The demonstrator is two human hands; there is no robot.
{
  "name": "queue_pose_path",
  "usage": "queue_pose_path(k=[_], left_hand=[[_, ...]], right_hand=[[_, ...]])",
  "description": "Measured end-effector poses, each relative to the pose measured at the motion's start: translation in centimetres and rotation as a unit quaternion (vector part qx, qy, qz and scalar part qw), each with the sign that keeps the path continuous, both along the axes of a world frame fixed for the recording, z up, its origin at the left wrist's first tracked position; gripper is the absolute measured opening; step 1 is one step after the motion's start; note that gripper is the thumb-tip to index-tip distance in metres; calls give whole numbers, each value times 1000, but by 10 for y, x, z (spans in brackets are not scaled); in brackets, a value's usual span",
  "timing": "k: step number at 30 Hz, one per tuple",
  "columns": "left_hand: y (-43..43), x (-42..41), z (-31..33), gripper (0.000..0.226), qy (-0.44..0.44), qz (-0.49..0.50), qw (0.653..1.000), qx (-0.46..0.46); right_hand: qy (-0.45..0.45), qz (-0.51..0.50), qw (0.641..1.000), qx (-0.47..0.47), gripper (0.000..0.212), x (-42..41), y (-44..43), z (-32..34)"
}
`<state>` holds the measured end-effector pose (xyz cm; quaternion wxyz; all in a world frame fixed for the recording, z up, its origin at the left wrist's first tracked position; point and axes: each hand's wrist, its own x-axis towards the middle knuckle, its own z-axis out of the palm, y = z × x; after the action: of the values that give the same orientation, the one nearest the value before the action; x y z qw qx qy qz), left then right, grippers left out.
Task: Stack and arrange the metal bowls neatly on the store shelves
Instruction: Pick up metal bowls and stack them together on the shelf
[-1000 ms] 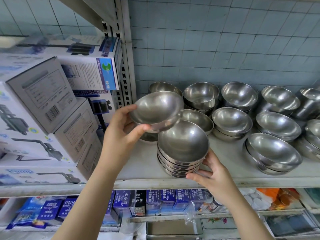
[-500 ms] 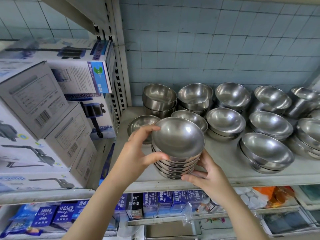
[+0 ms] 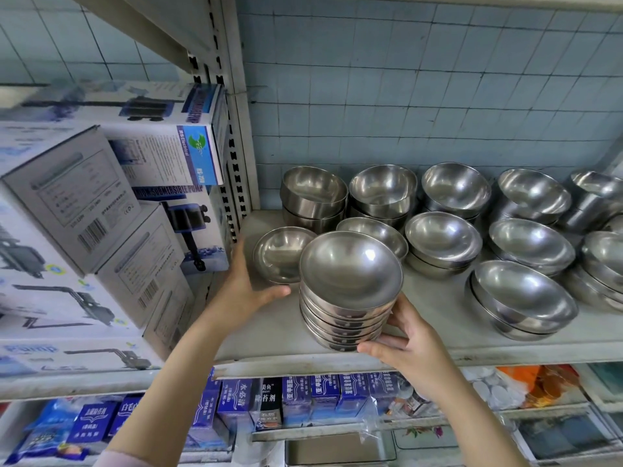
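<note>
shiny smooth metal bowls [image 3: 350,271], matt painted shelf [image 3: 438,348], glossy printed cardboard boxes [image 3: 77,190]

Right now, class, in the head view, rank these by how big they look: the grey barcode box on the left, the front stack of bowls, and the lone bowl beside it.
1. Grey box: largest, though it may be closer to the camera.
2. Stack of bowls.
3. Lone bowl: smallest, partly hidden behind the stack.

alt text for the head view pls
A right hand holds a tall stack of metal bowls at the front of a shelf, while the open left hand is beside a single bowl. More bowl stacks fill the shelf behind.
</note>
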<state>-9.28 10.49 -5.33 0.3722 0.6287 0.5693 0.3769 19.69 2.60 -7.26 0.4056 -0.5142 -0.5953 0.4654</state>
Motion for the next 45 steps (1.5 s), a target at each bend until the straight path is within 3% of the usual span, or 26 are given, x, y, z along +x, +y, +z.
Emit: queue_pose_path(k=[5, 13, 20, 31, 36, 41, 45], left_hand=[[10, 2, -7, 76, -33, -11, 999, 29], [-57, -19, -1, 83, -52, 104, 990, 78], [-124, -13, -1, 87, -135, 181, 969, 105], [-162, -19, -8, 88, -152, 148, 972, 104], [-166, -11, -8, 81, -145, 149, 973, 100], [-161, -2, -9, 86, -148, 100, 981, 72], [-152, 19, -6, 79, -120, 55, 990, 56]], right_hand=[[2, -12, 1000, -14, 106, 1, -3, 2], [-5, -36, 999, 2, 99, -11, 0, 9], [-34, -62, 996, 59, 81, -52, 16, 8], [-29, -48, 995, 79, 103, -92, 55, 8], [3, -25, 997, 74, 80, -85, 60, 7], [-34, -193, 953, 231, 36, -32, 45, 18], [-130, -207, 940, 238, 35, 10, 52, 32]])
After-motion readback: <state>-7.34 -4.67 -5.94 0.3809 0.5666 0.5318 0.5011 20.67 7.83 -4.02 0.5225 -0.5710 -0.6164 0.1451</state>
